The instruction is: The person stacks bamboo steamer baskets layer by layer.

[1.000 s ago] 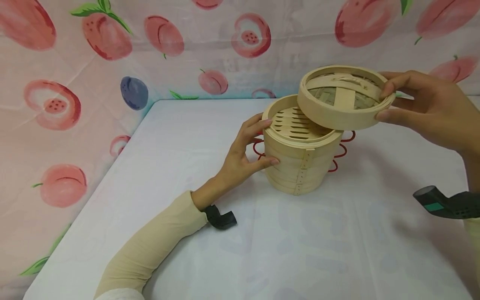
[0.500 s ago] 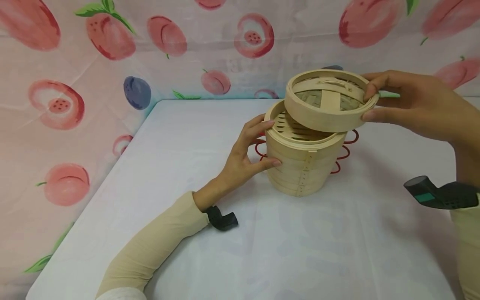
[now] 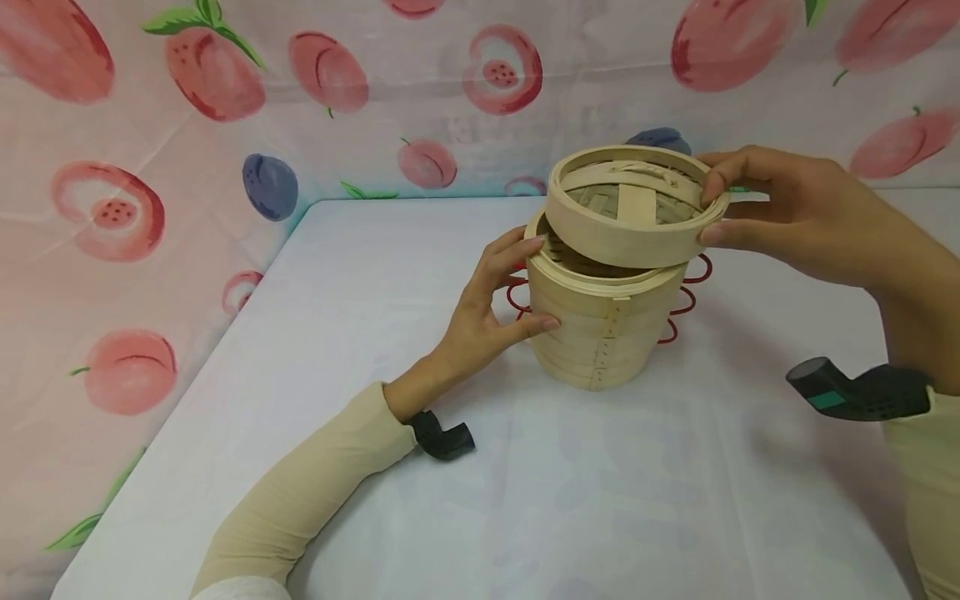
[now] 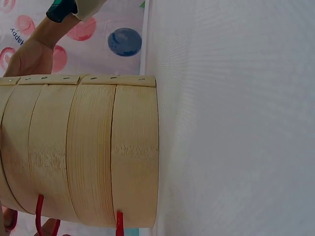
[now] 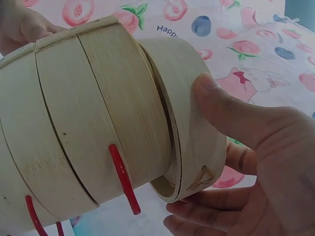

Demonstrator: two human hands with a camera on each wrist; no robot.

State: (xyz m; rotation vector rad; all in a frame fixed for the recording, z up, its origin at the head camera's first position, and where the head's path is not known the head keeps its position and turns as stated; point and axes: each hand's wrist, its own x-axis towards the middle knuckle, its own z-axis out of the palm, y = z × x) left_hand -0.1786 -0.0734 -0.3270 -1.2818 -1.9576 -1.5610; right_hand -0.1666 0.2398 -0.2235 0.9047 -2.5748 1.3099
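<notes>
A round bamboo steamer (image 3: 577, 342) of several stacked tiers, with red loops on its sides, stands upright on the white table. My left hand (image 3: 480, 317) holds its left side, thumb in front and fingers at the top rim. Between thumb and fingers, my right hand (image 3: 810, 217) grips the woven bamboo lid (image 3: 622, 242) by its right edge. The lid sits tilted over the top tier, its right side raised, leaving a dark gap at the front. The right wrist view shows the lid (image 5: 189, 88) partly against the steamer's rim. Most of the slatted top tier is hidden.
The white table (image 3: 360, 283) extends around the steamer. Behind and to the left hangs a pink cloth (image 3: 202, 275) printed with peaches and blue fruit. Each wrist carries a black camera mount (image 3: 442, 437).
My right hand has moved the lid left and slightly down, so it covers more of the steamer's opening. The left hand keeps its hold on the steamer.
</notes>
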